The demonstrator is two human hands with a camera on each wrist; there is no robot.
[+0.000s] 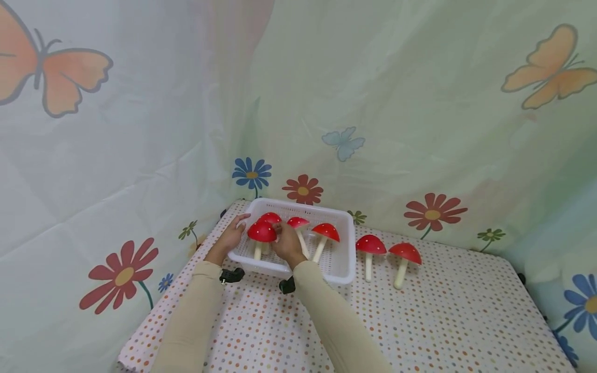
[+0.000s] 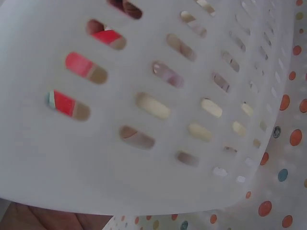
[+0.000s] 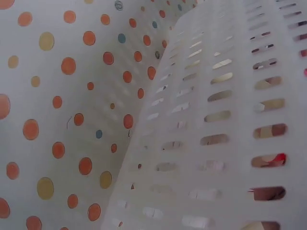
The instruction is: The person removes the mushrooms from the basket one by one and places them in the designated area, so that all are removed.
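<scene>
A white perforated plastic basket (image 1: 344, 243) holds several toy mushrooms with red, white-spotted caps and pale stems. At its left side, my left hand (image 1: 231, 235) is beside the rim with thumb and fingers spread apart. My right hand (image 1: 287, 242) reaches in over the front rim and pinches the right edge of the front-left mushroom's cap (image 1: 261, 232). Just behind it is another mushroom (image 1: 270, 217), partly covered. Two more mushrooms, one with a tilted cap (image 1: 325, 231), lean to the right of this hand. Both wrist views mostly show the basket's slotted wall.
Outside the basket on the right, two mushrooms lie on the dotted tablecloth (image 1: 448, 321): a nearer one (image 1: 370, 244) and a farther-right one (image 1: 406, 253). A hanging sheet (image 1: 396, 155) printed with flowers and butterflies stands right behind the table and along its left side.
</scene>
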